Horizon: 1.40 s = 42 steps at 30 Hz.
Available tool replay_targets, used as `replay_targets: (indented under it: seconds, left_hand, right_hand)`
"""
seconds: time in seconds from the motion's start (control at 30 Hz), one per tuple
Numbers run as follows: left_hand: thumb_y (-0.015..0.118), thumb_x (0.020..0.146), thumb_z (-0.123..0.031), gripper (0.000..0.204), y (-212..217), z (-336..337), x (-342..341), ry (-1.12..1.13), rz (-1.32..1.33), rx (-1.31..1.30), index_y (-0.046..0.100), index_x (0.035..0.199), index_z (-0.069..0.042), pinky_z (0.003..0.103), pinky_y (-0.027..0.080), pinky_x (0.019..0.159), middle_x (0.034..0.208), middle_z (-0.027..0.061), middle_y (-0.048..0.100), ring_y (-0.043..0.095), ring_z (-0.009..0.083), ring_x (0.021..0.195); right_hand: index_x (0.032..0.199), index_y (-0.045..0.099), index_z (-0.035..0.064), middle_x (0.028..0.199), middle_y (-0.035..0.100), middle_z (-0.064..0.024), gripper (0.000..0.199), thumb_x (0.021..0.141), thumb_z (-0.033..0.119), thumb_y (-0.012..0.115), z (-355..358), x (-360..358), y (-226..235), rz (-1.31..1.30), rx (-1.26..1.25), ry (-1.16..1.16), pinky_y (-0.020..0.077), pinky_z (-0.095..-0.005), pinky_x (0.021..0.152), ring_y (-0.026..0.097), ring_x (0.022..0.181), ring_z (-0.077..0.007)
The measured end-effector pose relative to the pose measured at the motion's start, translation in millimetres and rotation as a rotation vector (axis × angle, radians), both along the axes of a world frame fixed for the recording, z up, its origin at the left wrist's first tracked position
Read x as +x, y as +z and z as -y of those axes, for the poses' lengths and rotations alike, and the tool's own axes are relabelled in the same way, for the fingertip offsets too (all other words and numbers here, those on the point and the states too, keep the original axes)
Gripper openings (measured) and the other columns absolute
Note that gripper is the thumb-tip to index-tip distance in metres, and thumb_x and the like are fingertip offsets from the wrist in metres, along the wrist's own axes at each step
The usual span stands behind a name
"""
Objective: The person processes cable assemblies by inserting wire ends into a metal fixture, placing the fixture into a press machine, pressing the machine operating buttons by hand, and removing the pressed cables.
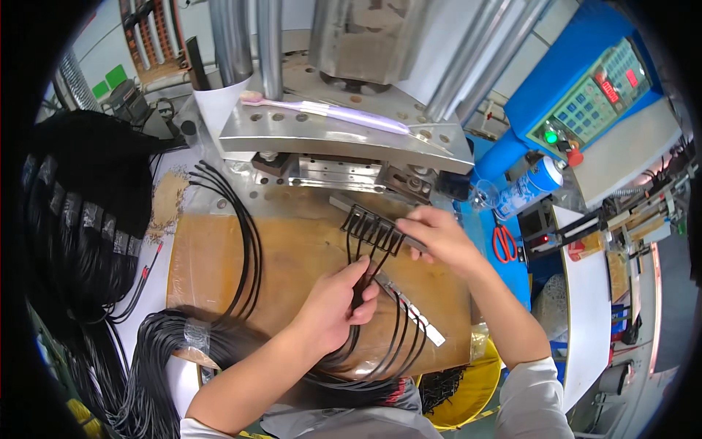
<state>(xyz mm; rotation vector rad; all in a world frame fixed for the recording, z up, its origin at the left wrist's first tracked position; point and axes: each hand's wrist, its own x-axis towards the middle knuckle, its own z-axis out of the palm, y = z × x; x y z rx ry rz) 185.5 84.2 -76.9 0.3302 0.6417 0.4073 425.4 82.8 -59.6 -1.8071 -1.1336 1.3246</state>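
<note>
My left hand (pixel 338 301) pinches several black cables (pixel 365 263) a little below their moulded black connector ends (pixel 371 227). My right hand (pixel 436 235) grips the right end of that joined row of connector ends, holding it above the brown worktop (pixel 219 256). The cables loop down under my left wrist and back toward my lap. A narrow metal bar (pixel 417 314) lies on the worktop just right of my left hand.
A metal press with chrome columns (pixel 344 124) stands behind the worktop. A taped bundle of black cables (pixel 183 336) lies at the lower left, with more on the far left. A blue control box (pixel 592 88), a spray can (pixel 530 186), red scissors (pixel 503 243) and a yellow bin (pixel 468 395) are at the right.
</note>
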Motion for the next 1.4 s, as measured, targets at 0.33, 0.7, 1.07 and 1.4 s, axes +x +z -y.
replay_targets:
  seconds: [0.33,0.7,1.07,1.4]
  left_hand:
    - [0.049,0.109,-0.034,0.028,10.3,26.6,-17.8,-0.066,-0.059,0.095,0.057,0.099,-0.009,0.028,0.020,0.046,0.061,-0.0035,0.030,0.024,0.0098,0.047]
    - [0.058,0.105,-0.035,0.037,27.3,-118.7,-197.1,0.141,-1.253,0.977,0.058,0.104,0.002,0.033,0.050,0.081,0.088,0.0067,0.062,0.062,0.0148,0.089]
    - [0.075,0.083,-0.029,0.057,13.7,-45.9,-106.3,-0.132,-1.845,2.267,0.057,0.131,-0.004,0.057,0.040,0.107,0.135,0.0212,0.055,0.049,0.0396,0.131]
    - [0.067,0.091,-0.053,0.070,10.3,19.7,4.4,-0.005,-0.929,2.174,0.055,0.135,0.001,0.055,0.040,0.110,0.137,0.0232,0.053,0.047,0.0424,0.134]
  right_hand:
    - [0.089,0.070,0.0012,0.073,0.061,0.0002,0.042,0.094,0.042,0.074,9.4,-6.1,-26.1,0.097,0.203,0.094,0.0384,-0.0267,0.056,0.051,0.065,-0.0080]
    - [0.093,0.069,0.0001,0.091,0.065,-0.0163,0.017,0.083,0.011,0.076,143.9,57.0,-19.4,1.157,0.788,-0.002,0.0482,-0.0435,0.075,0.061,0.085,-0.0366]
    - [0.117,0.070,-0.0039,0.094,0.066,-0.0111,0.037,0.084,0.010,0.081,173.4,-36.4,-24.7,0.599,0.486,0.069,0.0487,-0.0290,0.065,0.063,0.074,-0.0203]
    - [0.115,0.071,0.0007,0.097,0.070,-0.0025,0.020,0.102,0.014,0.063,57.0,-25.4,-29.8,-0.465,0.229,-0.463,0.0488,-0.0215,0.068,0.061,0.075,-0.0091]
